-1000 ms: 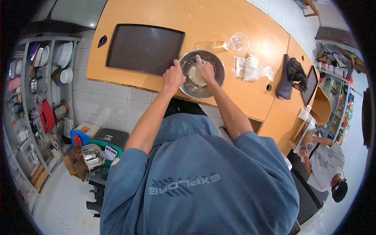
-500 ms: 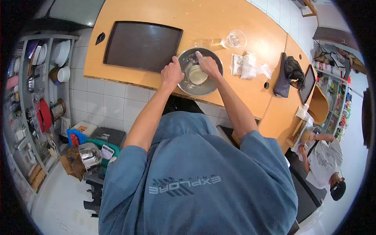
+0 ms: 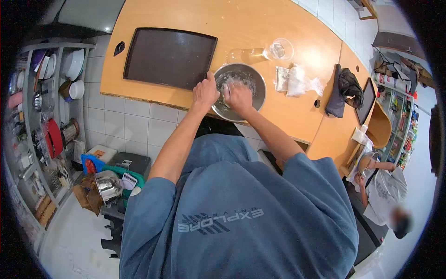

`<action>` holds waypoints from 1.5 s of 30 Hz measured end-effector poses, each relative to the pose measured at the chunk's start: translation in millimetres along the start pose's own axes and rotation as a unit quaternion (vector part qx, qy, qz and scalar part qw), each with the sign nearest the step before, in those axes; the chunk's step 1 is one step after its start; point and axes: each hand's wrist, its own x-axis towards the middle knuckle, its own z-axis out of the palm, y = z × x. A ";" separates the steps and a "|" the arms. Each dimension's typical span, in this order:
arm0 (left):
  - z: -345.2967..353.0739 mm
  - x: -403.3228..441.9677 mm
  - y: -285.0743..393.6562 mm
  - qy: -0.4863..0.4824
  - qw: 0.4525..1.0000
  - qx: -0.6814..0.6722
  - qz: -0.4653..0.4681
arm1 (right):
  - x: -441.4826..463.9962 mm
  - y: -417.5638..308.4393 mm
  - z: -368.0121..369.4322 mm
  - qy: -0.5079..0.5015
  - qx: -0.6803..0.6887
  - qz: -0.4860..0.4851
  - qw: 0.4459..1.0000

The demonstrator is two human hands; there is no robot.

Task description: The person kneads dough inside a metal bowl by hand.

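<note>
A metal mixing bowl (image 3: 260,86) stands at the table's near edge, its inside smeared with pale flour or dough. My left hand (image 3: 205,92) is closed on the left side of its rim. Inside the bowl, my right hand (image 3: 239,97) is curled and pressed down, slightly blurred by motion. A pale bit of dough (image 3: 226,91) shows at its fingers; the rest is hidden under the hand.
Left of the bowl lies a dark baking tray (image 3: 169,56). To the right are a clear plastic cup (image 3: 281,48), plastic bags of white powder (image 3: 296,81) and a dark pouch (image 3: 335,90). Another person (image 3: 383,188) works at the far right. Shelves (image 3: 46,116) line the left.
My right hand has moved from the bowl's far side toward me and curled over the dough, which was plainly visible before. The bowl sits slightly nearer; my left hand stays at its rim.
</note>
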 end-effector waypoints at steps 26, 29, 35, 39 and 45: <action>-9.7 7.3 6.0 -0.006 1.000 0.003 -0.008 | 62.0 25.6 -16.7 -0.199 0.093 0.094 0.971; -6.8 7.8 3.5 -0.006 1.000 -0.003 -0.007 | 45.1 22.5 -10.2 -0.158 0.089 0.016 0.983; 1.4 8.2 -0.7 -0.003 1.000 0.007 0.005 | -1.2 10.1 -12.8 -0.196 -0.027 -0.027 0.980; 5.5 10.1 -3.3 0.005 1.000 0.009 0.008 | -12.3 -7.4 -38.2 -0.208 -0.065 -0.051 0.975; -3.5 5.4 1.3 0.006 1.000 0.002 0.012 | -4.7 -3.0 -14.7 -0.113 -0.056 -0.068 0.990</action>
